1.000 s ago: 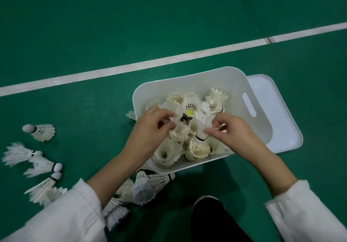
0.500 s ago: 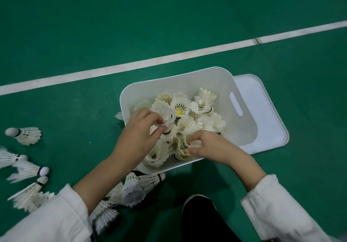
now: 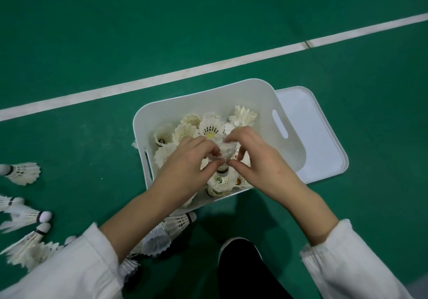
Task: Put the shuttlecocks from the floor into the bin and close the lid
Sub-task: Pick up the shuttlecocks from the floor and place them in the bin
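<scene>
A white plastic bin (image 3: 234, 94) sits on the green floor, holding several white feather shuttlecocks (image 3: 209, 126). Its white lid (image 3: 324, 150) lies flat under and beside the bin's right end. Over the middle of the bin, my left hand (image 3: 185, 166) and my right hand (image 3: 261, 159) meet, both pinching one white shuttlecock (image 3: 225, 151) between their fingertips. More shuttlecocks lie on the floor: one (image 3: 22, 172) at the far left, several (image 3: 25, 217) below it, and a few (image 3: 176, 223) under my left forearm at the bin's near edge.
A white court line (image 3: 162, 78) crosses the green floor behind the bin. A black shoe or knee (image 3: 243, 264) shows at the bottom centre. White sleeves cover both forearms at the lower corners.
My right hand rose from the bin's near rim to the middle and joined the left hand on a shuttlecock. The view shifted slightly.
</scene>
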A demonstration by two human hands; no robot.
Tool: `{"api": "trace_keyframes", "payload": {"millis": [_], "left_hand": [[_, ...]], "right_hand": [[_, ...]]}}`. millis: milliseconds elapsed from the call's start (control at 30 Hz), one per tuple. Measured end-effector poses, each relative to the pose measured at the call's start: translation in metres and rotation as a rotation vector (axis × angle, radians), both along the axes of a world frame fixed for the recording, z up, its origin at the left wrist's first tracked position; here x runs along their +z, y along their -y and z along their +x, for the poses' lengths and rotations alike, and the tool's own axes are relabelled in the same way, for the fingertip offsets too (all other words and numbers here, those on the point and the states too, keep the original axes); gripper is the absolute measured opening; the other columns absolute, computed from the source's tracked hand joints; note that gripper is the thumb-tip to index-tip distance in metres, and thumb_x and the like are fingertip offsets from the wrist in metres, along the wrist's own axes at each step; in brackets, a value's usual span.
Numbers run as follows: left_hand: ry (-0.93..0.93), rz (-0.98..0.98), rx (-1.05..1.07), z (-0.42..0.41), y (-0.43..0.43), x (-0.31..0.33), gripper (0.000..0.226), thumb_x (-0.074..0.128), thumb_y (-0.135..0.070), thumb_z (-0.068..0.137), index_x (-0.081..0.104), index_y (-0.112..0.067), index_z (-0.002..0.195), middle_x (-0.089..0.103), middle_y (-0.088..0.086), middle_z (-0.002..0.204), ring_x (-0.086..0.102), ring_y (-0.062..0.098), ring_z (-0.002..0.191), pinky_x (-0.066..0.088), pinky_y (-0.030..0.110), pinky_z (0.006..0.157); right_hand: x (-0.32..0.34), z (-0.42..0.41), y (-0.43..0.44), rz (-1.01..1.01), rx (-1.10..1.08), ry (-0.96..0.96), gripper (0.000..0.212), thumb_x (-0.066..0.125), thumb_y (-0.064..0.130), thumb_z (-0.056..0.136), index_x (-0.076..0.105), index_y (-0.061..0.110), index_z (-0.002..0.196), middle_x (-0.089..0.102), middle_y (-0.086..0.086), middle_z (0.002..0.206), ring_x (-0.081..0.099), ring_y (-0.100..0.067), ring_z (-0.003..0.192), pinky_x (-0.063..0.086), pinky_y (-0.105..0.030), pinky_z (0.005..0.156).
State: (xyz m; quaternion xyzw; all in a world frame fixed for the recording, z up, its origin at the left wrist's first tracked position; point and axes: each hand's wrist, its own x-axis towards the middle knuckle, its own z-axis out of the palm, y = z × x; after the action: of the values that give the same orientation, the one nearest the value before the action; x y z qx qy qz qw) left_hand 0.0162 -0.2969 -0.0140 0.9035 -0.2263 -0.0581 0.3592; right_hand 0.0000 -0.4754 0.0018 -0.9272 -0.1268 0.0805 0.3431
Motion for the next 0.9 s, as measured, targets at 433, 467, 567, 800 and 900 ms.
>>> {"api": "trace_keyframes", "payload": {"millis": [433, 467, 567, 800, 900], "left_hand": [[0.002, 0.522, -0.189, 0.044, -0.070, 0.030, 0.017, 0.042, -0.037, 0.092, 0.056, -0.028, 0.098, 0.058, -0.012, 0.096, 0.055, 0.007, 0.082, 0.042, 0.023, 0.065], [0.012, 0.575, -0.206, 0.045, -0.078, 0.033, 0.018, 0.042, -0.037, 0.092, 0.056, -0.028, 0.099, 0.058, -0.012, 0.097, 0.056, 0.009, 0.083, 0.045, 0.026, 0.067], [0.018, 0.685, -0.246, 0.044, -0.098, 0.043, 0.019, 0.040, -0.039, 0.091, 0.055, -0.031, 0.101, 0.056, -0.013, 0.098, 0.056, 0.012, 0.085, 0.048, 0.029, 0.071], [-0.025, 0.735, -0.234, 0.034, -0.139, 0.046, 0.019, 0.036, -0.042, 0.090, 0.052, -0.033, 0.096, 0.055, -0.017, 0.095, 0.056, 0.009, 0.082, 0.049, 0.030, 0.072], [-0.045, 0.711, -0.210, 0.026, -0.151, 0.037, 0.018, 0.037, -0.039, 0.092, 0.052, -0.032, 0.099, 0.056, -0.014, 0.098, 0.055, 0.009, 0.084, 0.044, 0.025, 0.070]], "right_hand": [[-0.035, 0.019, 0.034, -0.485, -0.180, -0.078, 0.014, 0.047, 0.024, 0.092, 0.054, 0.012, 0.090, 0.060, -0.002, 0.096, 0.059, -0.027, 0.083, 0.049, -0.035, 0.067], [-0.042, 0.021, 0.031, -0.512, -0.151, -0.121, 0.015, 0.046, 0.022, 0.092, 0.055, 0.010, 0.090, 0.060, -0.005, 0.096, 0.059, -0.028, 0.084, 0.051, -0.037, 0.068], [-0.059, 0.030, 0.025, -0.589, -0.080, -0.206, 0.012, 0.046, 0.016, 0.089, 0.057, 0.010, 0.089, 0.058, -0.006, 0.094, 0.059, -0.028, 0.085, 0.050, -0.035, 0.068], [-0.050, 0.052, 0.017, -0.773, 0.037, -0.352, 0.027, 0.047, 0.009, 0.089, 0.059, 0.015, 0.113, 0.060, -0.006, 0.112, 0.059, -0.027, 0.100, 0.049, -0.032, 0.082], [-0.021, 0.056, -0.001, -0.831, 0.038, -0.197, 0.028, 0.045, 0.016, 0.092, 0.056, 0.012, 0.117, 0.060, -0.009, 0.114, 0.061, -0.031, 0.098, 0.052, -0.037, 0.079]]}}
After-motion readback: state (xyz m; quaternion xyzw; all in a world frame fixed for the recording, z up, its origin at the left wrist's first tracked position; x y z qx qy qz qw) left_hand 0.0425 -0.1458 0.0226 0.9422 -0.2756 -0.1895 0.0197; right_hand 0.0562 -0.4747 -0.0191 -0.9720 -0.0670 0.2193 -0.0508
